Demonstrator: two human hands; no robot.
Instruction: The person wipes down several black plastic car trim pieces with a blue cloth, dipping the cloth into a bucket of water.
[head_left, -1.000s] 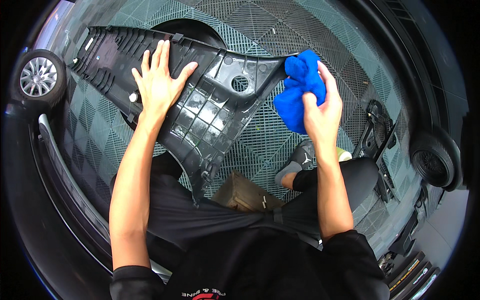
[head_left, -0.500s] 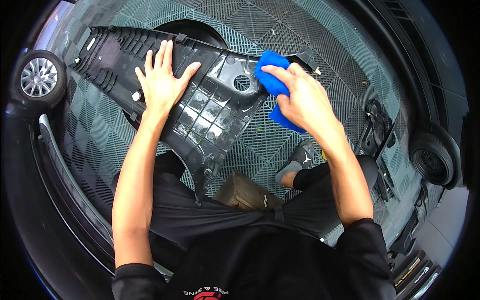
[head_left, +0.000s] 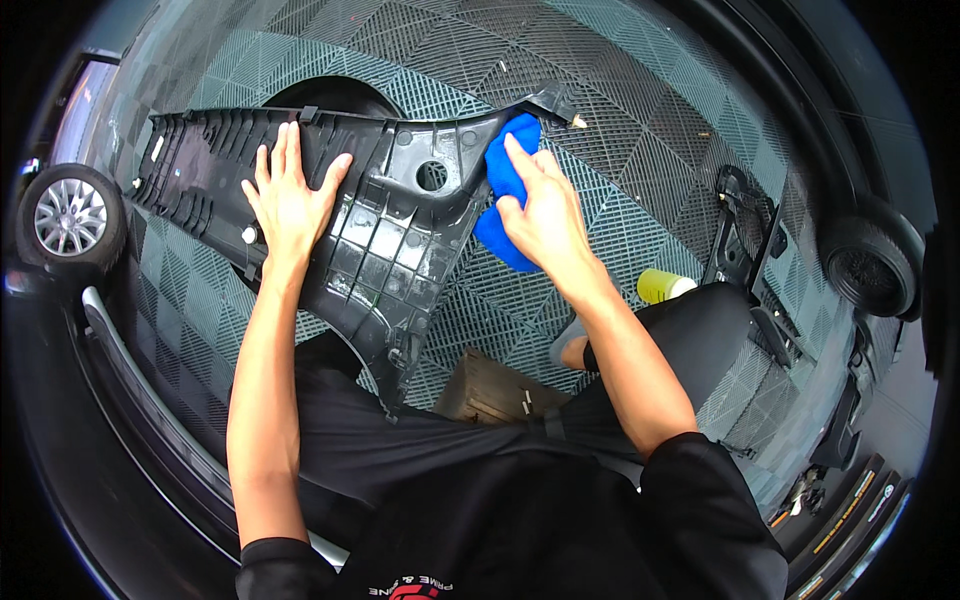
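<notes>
One black panel (head_left: 385, 250): ribbed side up over a dark round thing (head_left: 335, 92) on the grated floor (head_left: 610, 215), its lower corner nearest the person (head_left: 540, 520).
Blue cloth (head_left: 507, 175): against the panel's right edge, partly off over the floor; a second ago it was bunched at the upper right tip, which now shows uncovered.
Right hand (head_left: 548, 215): index finger laid straight along the cloth, thumb and other fingers closed in on it; how tightly cannot be told.
Left hand (head_left: 293, 200): fingers spread wide and flat on the panel, gripping nothing, much as before.
Edge contact: the work appears to have shifted from the tip to the side, the left hand probably steadying the panel.
Yellow container (head_left: 660, 287): on the floor beside the right leg (head_left: 690, 340), more visible than half a second ago.
Wooden block (head_left: 490, 390): between the legs.
</notes>
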